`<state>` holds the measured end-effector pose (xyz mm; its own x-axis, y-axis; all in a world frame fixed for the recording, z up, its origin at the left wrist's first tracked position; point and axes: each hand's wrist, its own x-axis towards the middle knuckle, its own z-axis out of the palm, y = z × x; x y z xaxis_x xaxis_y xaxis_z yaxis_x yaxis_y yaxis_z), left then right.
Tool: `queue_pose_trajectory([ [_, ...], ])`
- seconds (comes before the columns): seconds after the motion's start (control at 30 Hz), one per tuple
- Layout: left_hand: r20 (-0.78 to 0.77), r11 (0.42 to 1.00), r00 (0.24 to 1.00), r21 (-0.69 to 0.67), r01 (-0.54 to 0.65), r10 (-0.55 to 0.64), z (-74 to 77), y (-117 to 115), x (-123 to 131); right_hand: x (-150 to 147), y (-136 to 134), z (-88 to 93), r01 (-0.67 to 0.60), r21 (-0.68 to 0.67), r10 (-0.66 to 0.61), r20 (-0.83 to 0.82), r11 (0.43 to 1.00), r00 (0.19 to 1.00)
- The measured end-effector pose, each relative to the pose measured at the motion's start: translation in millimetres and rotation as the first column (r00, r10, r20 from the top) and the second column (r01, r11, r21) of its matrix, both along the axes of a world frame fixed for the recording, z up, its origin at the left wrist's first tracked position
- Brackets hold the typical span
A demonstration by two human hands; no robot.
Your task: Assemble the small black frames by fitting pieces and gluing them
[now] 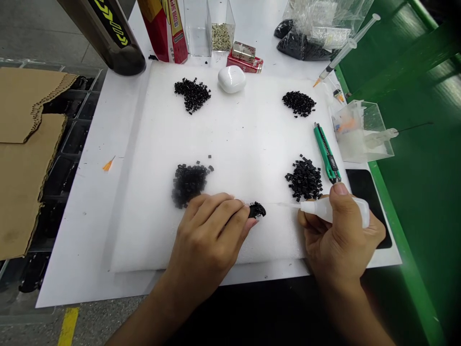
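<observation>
A white squeeze bottle (333,210) is clasped firmly in the right hand (334,235), its fine nozzle kept level and just beside a glossy clump of black granules (257,209) — that clump is pinched by the curled left hand (205,235), near the front edge of a white foam sheet (245,144).

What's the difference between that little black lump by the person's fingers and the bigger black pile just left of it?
The black lump is far smaller than the loose pile of black pellets. The lump looks like one stuck-together mass, while the pile shows separate small square bits. The lump sits at the left hand's fingertips, by a squeeze bottle's nozzle; the pile lies farther from the nozzle. Both are black and rest on the white foam sheet.
</observation>
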<state>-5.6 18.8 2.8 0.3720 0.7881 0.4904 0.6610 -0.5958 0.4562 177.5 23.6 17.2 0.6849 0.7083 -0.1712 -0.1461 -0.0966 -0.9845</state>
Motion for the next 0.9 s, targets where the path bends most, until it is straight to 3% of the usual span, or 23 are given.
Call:
queue_pose_trajectory([
  [0.2, 0.015, 1.000, 1.000, 0.002, 0.004, -0.004, -0.6, -1.1, -0.8, -0.6, 0.5, -0.6, 0.015, 0.010, -0.015, -0.004, 1.000, 1.000],
  [0.4, 0.052, 0.999, 0.999, -0.038, 0.010, -0.008, -0.8, -1.9, -3.2, 9.8, 2.1, -0.3, 0.020, 0.082, -0.010, -0.113, 0.996, 0.994],
  [0.6, 0.088, 0.987, 0.996, -0.156, 0.037, -0.023, 0.5, -3.4, -6.0, 20.4, -5.3, -3.1, -0.051, 0.027, 0.052, -0.035, 0.998, 0.998],
  [0.9, 0.082, 0.992, 0.994, -0.094, 0.079, -0.071, 4.1, -2.9, -5.1, 17.0, -9.5, -2.8, -0.113, -0.039, 0.114, 0.037, 0.993, 0.993],
])
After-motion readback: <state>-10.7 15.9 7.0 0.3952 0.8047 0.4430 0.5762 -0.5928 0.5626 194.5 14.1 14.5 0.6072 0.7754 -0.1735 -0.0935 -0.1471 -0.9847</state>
